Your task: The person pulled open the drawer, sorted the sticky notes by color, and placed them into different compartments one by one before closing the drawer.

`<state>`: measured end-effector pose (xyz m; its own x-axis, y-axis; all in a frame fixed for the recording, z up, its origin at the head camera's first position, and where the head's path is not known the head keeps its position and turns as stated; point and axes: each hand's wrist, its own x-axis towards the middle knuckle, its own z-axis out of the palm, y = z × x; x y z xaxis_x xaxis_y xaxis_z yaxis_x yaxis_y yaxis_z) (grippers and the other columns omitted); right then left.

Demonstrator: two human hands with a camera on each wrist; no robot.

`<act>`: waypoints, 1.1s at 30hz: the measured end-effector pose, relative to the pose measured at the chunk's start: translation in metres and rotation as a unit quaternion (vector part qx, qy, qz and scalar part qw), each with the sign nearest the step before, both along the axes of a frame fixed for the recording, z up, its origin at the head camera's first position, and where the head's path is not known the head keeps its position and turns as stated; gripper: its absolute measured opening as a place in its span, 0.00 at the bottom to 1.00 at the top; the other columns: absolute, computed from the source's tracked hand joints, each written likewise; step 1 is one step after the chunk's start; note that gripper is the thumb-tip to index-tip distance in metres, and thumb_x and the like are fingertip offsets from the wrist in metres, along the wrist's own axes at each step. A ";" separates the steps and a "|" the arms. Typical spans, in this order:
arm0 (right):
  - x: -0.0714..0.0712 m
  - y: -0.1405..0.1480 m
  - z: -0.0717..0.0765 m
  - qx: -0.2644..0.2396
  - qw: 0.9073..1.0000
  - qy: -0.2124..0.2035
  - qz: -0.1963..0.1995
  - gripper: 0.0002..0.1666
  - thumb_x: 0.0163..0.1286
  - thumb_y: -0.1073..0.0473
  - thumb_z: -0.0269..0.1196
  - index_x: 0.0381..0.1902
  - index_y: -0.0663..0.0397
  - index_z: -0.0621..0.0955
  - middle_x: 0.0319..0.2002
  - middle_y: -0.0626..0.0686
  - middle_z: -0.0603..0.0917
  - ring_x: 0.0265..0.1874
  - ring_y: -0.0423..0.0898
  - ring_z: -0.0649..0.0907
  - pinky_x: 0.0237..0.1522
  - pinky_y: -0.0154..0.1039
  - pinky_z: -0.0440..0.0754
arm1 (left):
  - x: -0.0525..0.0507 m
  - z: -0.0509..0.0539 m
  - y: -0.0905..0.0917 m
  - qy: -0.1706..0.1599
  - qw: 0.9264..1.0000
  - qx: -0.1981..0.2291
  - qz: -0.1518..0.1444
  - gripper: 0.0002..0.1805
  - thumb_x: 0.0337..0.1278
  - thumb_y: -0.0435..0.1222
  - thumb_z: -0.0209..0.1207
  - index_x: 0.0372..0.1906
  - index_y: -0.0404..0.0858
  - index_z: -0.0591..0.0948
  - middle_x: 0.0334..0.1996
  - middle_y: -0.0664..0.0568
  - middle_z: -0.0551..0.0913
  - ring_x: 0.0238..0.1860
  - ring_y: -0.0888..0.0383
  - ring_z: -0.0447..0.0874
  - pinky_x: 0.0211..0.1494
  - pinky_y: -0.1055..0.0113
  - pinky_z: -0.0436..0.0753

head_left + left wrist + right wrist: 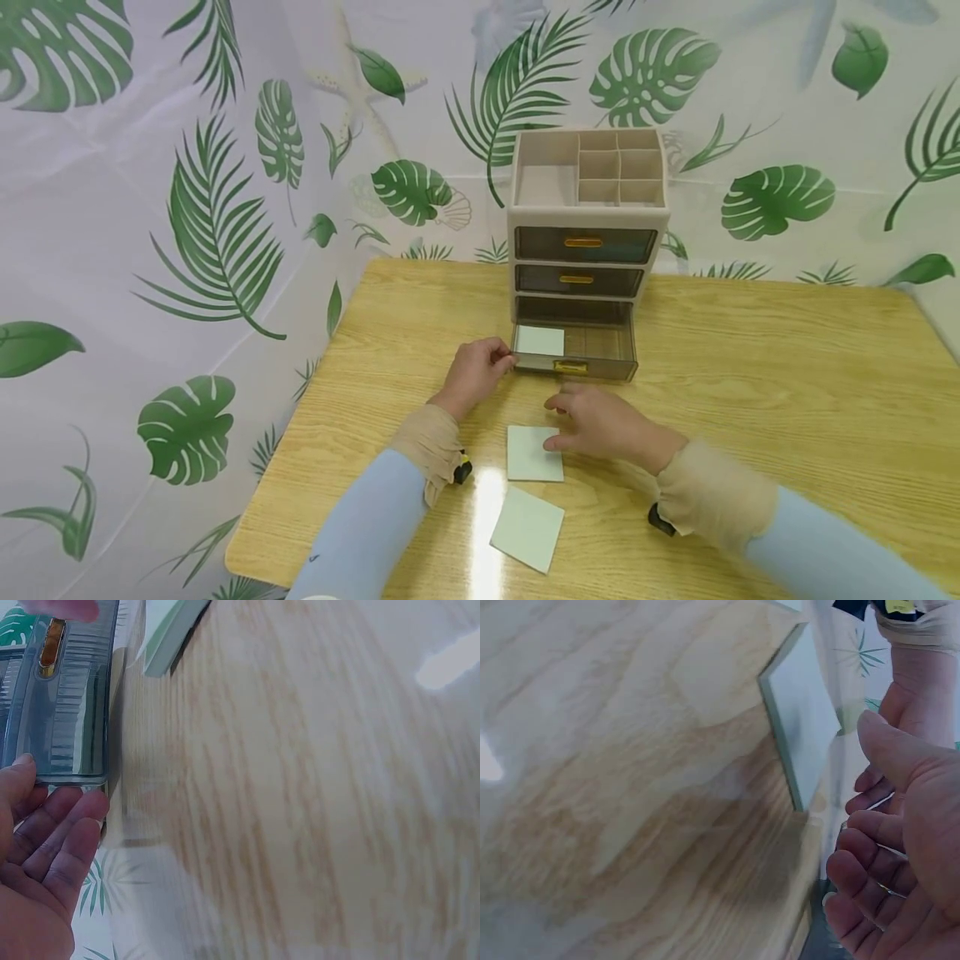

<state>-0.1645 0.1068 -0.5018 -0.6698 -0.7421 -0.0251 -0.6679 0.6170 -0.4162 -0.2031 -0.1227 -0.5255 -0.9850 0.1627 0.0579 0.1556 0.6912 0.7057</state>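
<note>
A desktop organizer [588, 218] has its bottom drawer [600, 343] pulled out, with a pale green note pad [541, 341] lying in its left part. My left hand [474, 372] grips the drawer's front left corner. The left wrist view shows the thumb [21, 776] against the clear drawer front [56, 712] and the fingers at its side. Over the table, my right hand [603, 423] holds nothing, its fingers loosely bent and its thumb over the edge of a second note pad [531, 454]. A third note pad [528, 529] lies nearer, turned at an angle.
Two shut drawers, the upper [585, 244] and middle [577, 280], sit above the pulled-out one. Open compartments [621, 167] form the organizer's top. The wooden table [780, 392] meets a leaf-patterned cloth [420, 100] at the back and left.
</note>
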 end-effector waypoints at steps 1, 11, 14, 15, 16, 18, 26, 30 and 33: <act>0.000 0.000 -0.002 0.005 1.000 0.004 -0.001 0.35 0.55 0.39 0.71 0.50 0.60 0.82 0.41 0.51 0.80 0.34 0.41 0.79 0.38 0.40 0.79 | 0.000 0.000 0.000 -0.002 1.000 0.002 0.001 0.08 0.65 0.42 0.59 0.35 0.42 0.83 0.28 0.56 0.83 0.27 0.65 0.78 0.27 0.72 0.77; 0.002 -0.002 -0.014 0.032 0.999 0.020 0.003 0.38 0.52 0.35 0.71 0.51 0.59 0.82 0.40 0.49 0.79 0.34 0.40 0.76 0.37 0.40 0.78 | -0.002 -0.001 0.000 0.001 1.000 0.006 0.002 0.08 0.65 0.42 0.59 0.35 0.42 0.83 0.30 0.53 0.85 0.27 0.65 0.79 0.27 0.73 0.77; 0.003 -0.003 -0.015 0.037 0.999 0.019 0.007 0.38 0.52 0.37 0.72 0.51 0.60 0.82 0.40 0.49 0.79 0.33 0.41 0.76 0.36 0.40 0.78 | -0.001 0.000 0.000 -0.004 1.000 0.006 0.001 0.09 0.65 0.42 0.58 0.35 0.42 0.83 0.30 0.53 0.85 0.26 0.65 0.79 0.27 0.72 0.77; 0.003 -0.003 -0.015 0.035 0.999 0.017 0.007 0.37 0.52 0.38 0.72 0.50 0.60 0.82 0.39 0.49 0.79 0.34 0.41 0.76 0.37 0.41 0.78 | -0.001 0.001 0.000 -0.006 1.000 0.005 0.001 0.09 0.65 0.43 0.58 0.35 0.42 0.83 0.30 0.53 0.85 0.27 0.65 0.79 0.27 0.72 0.77; 0.004 -0.003 -0.016 0.034 0.999 0.016 0.007 0.36 0.52 0.39 0.73 0.50 0.60 0.82 0.40 0.49 0.79 0.35 0.42 0.77 0.38 0.42 0.78 | 0.000 0.002 0.000 -0.007 1.000 0.006 0.000 0.09 0.66 0.43 0.58 0.36 0.42 0.83 0.30 0.53 0.85 0.26 0.65 0.79 0.27 0.72 0.77; 0.004 -0.004 -0.017 0.031 0.999 0.014 0.007 0.35 0.53 0.40 0.73 0.49 0.59 0.82 0.41 0.50 0.80 0.37 0.44 0.79 0.41 0.43 0.79 | 0.000 0.002 0.000 -0.007 1.000 0.005 0.000 0.09 0.66 0.43 0.58 0.35 0.42 0.83 0.30 0.53 0.85 0.26 0.65 0.79 0.26 0.72 0.77; 0.002 -0.005 -0.018 0.014 1.000 0.002 0.013 0.25 0.52 0.43 0.75 0.40 0.54 0.84 0.34 0.45 0.78 0.31 0.39 0.75 0.36 0.39 0.77 | 0.000 0.003 -0.001 -0.002 1.000 0.007 0.001 0.09 0.65 0.42 0.59 0.35 0.42 0.83 0.29 0.53 0.85 0.26 0.65 0.78 0.26 0.72 0.76; 0.001 -0.006 -0.019 0.010 1.000 -0.016 0.015 0.24 0.52 0.44 0.75 0.39 0.55 0.82 0.32 0.44 0.77 0.29 0.39 0.72 0.34 0.38 0.75 | 0.000 0.003 -0.001 0.002 1.000 0.003 0.002 0.08 0.65 0.42 0.59 0.34 0.42 0.83 0.29 0.54 0.84 0.26 0.66 0.78 0.26 0.73 0.76; 0.000 -0.006 -0.018 0.008 0.999 -0.039 0.011 0.24 0.52 0.45 0.75 0.38 0.55 0.81 0.32 0.45 0.76 0.28 0.39 0.71 0.33 0.37 0.74 | 0.001 0.003 0.000 0.003 1.000 0.003 0.000 0.08 0.65 0.42 0.59 0.35 0.41 0.83 0.29 0.55 0.84 0.26 0.65 0.78 0.27 0.73 0.76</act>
